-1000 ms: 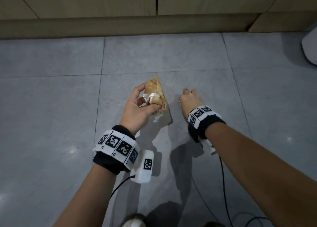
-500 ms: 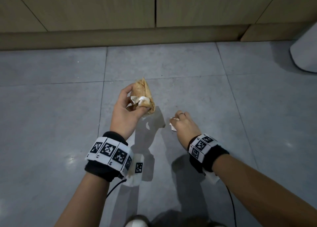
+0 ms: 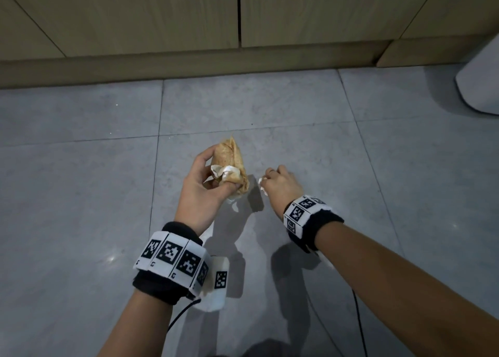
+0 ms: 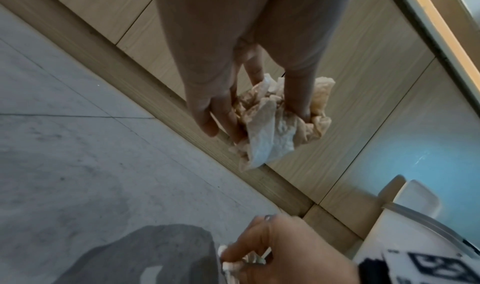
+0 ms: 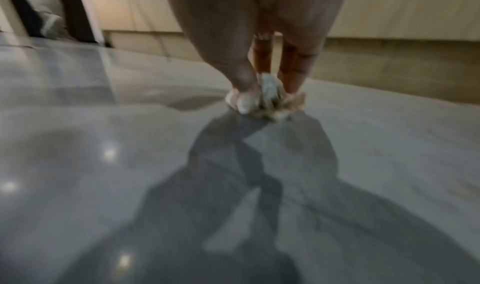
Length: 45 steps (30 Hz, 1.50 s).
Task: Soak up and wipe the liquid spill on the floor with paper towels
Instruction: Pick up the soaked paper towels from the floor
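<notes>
My left hand (image 3: 208, 179) is raised above the grey tile floor (image 3: 81, 194) and grips a crumpled wad of paper towel (image 3: 231, 162), stained brown with a white part showing. In the left wrist view the same wad (image 4: 275, 122) sits between thumb and fingers. My right hand (image 3: 272, 181) is just to its right and pinches a small scrap of paper towel (image 3: 261, 181). The right wrist view, blurred, shows that small scrap (image 5: 270, 101) held between the fingertips just above the floor. I see no pooled liquid on the tiles.
Wooden cabinet fronts (image 3: 162, 19) with a kickboard run along the far side. A white bin (image 3: 483, 86) stands at the far right, also seen as a white bin (image 4: 415, 226) in the left wrist view. A black cable (image 3: 359, 316) trails under my right arm.
Both hands have lifted off the floor and drawn back toward me. The right hand, down at the tile a second ago, now holds a small scrap beside the left hand's wad.
</notes>
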### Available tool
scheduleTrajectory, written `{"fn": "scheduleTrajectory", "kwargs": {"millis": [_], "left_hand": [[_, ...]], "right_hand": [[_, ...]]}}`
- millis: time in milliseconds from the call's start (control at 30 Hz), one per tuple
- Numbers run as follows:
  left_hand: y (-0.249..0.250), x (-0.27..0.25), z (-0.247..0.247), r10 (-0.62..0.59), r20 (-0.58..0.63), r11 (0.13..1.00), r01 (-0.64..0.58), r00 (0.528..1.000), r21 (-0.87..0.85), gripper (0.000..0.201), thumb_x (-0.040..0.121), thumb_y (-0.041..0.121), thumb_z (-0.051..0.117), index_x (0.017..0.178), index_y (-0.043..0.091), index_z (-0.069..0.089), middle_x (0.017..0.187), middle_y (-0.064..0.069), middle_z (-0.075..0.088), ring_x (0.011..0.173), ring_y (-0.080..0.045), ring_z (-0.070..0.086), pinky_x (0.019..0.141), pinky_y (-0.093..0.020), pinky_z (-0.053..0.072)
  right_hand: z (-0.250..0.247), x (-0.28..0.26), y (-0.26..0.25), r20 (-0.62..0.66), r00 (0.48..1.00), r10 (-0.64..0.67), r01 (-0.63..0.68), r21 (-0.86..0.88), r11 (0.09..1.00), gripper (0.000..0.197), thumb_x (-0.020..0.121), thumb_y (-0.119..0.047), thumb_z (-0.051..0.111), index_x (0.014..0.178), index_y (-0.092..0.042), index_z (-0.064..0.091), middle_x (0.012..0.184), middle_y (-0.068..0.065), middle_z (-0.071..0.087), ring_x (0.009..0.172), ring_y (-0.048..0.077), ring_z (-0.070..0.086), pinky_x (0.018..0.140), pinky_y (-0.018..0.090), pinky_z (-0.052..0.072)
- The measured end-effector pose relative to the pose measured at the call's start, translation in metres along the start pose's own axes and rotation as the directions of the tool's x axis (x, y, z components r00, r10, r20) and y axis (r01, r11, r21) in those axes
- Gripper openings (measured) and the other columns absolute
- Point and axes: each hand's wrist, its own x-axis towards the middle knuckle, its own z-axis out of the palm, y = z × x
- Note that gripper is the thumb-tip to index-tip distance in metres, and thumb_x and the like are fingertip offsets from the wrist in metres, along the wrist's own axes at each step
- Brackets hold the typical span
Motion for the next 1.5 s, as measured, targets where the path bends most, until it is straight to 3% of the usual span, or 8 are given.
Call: {"fn": "scheduleTrajectory", "kwargs": {"millis": [133,233,467,867,1000,1167,1367,1500], "left_hand": [[-0.004,0.003,0.000,-0.018,-0.005,1.000,0.018,1.000,-0.006,0.062,0.076,-0.014,0.063,0.105,0.037,0.046,0.092,0.001,0.061,0.068,0.009,0.063,0.059,-0.008,0.049],[-0.008,0.005,0.000,-0.039,-0.016,0.999,0.039,0.999,0.002,0.062,0.076,-0.014,0.063,0.104,0.039,0.046,0.094,0.001,0.062,0.070,0.008,0.064,0.061,-0.010,0.051],[-0.012,0.009,0.003,-0.079,-0.009,0.997,0.079,0.997,-0.008,0.061,0.076,-0.015,0.062,0.116,0.028,0.046,0.094,0.001,0.063,0.070,0.007,0.065,0.062,-0.011,0.052],[-0.013,0.006,0.003,-0.092,0.004,0.996,0.092,0.996,-0.006,0.062,0.076,-0.015,0.062,0.115,0.030,0.047,0.095,0.002,0.063,0.073,0.007,0.065,0.064,-0.012,0.053],[-0.012,0.005,0.006,-0.094,0.013,0.995,0.095,0.995,-0.030,0.060,0.077,-0.015,0.061,0.115,0.029,0.047,0.093,0.002,0.063,0.071,0.007,0.065,0.063,-0.011,0.052],[-0.012,0.005,0.016,-0.111,0.020,0.992,0.111,0.994,-0.056,0.060,0.077,-0.016,0.061,0.118,0.026,0.047,0.094,-0.001,0.063,0.068,0.006,0.065,0.063,-0.013,0.054],[-0.013,0.004,0.029,-0.106,0.071,0.993,0.110,0.992,-0.044,0.061,0.077,-0.015,0.061,0.118,0.027,0.046,0.093,0.003,0.063,0.078,-0.003,0.063,0.069,-0.014,0.055],[-0.013,0.004,0.034,-0.103,0.082,0.992,0.109,0.991,-0.069,0.061,0.077,-0.016,0.061,0.119,0.025,0.047,0.093,0.000,0.063,0.079,-0.006,0.063,0.069,-0.016,0.056]], "right_hand": [[0.021,-0.019,-0.014,-0.068,0.989,-0.131,0.127,-0.057,0.990,0.035,0.054,0.000,0.081,0.088,-0.011,0.074,0.089,0.008,0.070,0.076,0.028,0.062,0.060,0.028,0.052],[0.032,-0.031,-0.010,0.020,0.985,-0.171,0.171,0.004,0.985,0.043,0.077,0.005,0.059,0.118,-0.010,0.064,0.124,0.012,0.060,0.102,0.038,0.056,0.081,0.039,0.051],[0.001,0.011,0.020,-0.054,0.995,0.088,-0.089,-0.016,0.996,0.041,0.096,-0.003,0.036,0.134,-0.012,0.048,0.141,0.008,0.043,0.120,0.031,0.039,0.097,0.035,0.036],[0.004,0.014,0.042,-0.079,0.980,0.181,-0.175,0.070,0.982,0.034,0.092,-0.002,0.046,0.122,-0.010,0.060,0.124,0.011,0.053,0.112,0.032,0.048,0.090,0.034,0.046],[-0.006,0.001,0.065,-0.247,0.896,0.368,-0.285,0.315,0.905,0.030,0.086,0.002,0.053,0.111,-0.007,0.068,0.111,0.019,0.059,0.100,0.039,0.057,0.087,0.044,0.050],[0.006,-0.053,0.092,-0.033,0.881,0.471,-0.463,0.141,0.875,0.035,0.092,-0.007,0.048,0.122,-0.017,0.061,0.126,0.010,0.051,0.114,0.033,0.046,0.096,0.033,0.043],[0.007,-0.040,0.108,-0.053,0.886,0.460,-0.443,0.193,0.876,0.030,0.088,-0.002,0.053,0.113,-0.010,0.066,0.115,0.015,0.054,0.107,0.036,0.053,0.092,0.034,0.047],[-0.010,-0.014,0.112,-0.229,0.906,0.355,-0.315,0.193,0.929,0.033,0.089,-0.002,0.052,0.119,-0.009,0.064,0.123,0.018,0.055,0.110,0.036,0.054,0.096,0.035,0.043]]}}
